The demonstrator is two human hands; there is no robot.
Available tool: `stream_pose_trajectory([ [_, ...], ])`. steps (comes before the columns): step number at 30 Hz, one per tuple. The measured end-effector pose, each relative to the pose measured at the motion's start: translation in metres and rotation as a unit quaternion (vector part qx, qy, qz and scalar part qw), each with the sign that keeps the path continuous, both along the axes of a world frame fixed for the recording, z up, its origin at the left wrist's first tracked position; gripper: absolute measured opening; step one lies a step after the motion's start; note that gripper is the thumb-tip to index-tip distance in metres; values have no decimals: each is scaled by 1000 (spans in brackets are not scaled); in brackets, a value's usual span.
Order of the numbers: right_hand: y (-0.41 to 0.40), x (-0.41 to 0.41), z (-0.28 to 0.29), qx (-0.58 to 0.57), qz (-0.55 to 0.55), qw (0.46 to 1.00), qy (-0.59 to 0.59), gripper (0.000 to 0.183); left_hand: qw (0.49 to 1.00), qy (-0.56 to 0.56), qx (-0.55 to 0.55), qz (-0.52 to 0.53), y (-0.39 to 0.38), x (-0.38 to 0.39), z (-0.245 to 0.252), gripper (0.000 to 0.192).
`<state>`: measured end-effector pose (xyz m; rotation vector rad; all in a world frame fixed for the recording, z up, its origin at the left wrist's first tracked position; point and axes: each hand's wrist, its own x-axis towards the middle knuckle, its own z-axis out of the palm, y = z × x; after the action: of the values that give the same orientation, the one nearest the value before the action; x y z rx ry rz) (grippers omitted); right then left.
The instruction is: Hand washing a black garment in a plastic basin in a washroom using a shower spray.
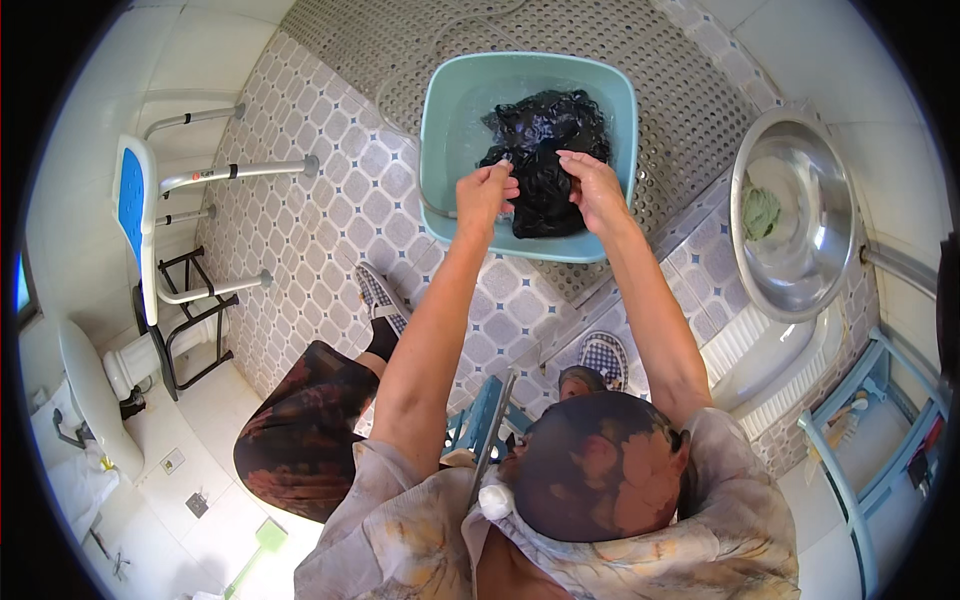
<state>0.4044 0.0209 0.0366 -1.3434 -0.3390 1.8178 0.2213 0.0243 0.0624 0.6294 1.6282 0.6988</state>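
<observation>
A light green plastic basin (450, 105) holds water and a wet black garment (546, 180), part of it spread in the water and part raised toward me. At the garment's left edge is my left hand (484, 193), fingers curled and thumb near the index finger. Opposite it, my right hand (592, 187) touches the cloth's right side with thumb and fingers bent. Both hands are above the near half of the basin, with the black cloth between them. Whether each hand firmly pinches the cloth cannot be told. A thin hose (420, 169) runs over the basin's left rim.
A steel bowl (799, 262) with a green cloth (760, 211) stands at the right, above a squat toilet (780, 360). A shower chair with a blue pad (131, 206) is at the left. A perforated mat (675, 97) lies under the basin; a blue rack (847, 480) is lower right.
</observation>
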Motion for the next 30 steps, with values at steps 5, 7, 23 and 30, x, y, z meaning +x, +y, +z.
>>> stream_pose_trajectory([
  [5,-19,12,8,1,-9,999,35,23,985,-87,-148,-21,12,9,-7,29],
  [7,-27,17,9,0,7,1000,22,23,981,-90,-157,-65,6,15,-9,31],
  [23,-58,15,29,154,80,956,-237,59,876,269,313,-250,-40,15,-3,15],
  [30,-68,14,38,256,150,842,-451,47,852,224,391,-268,-32,30,36,16],
])
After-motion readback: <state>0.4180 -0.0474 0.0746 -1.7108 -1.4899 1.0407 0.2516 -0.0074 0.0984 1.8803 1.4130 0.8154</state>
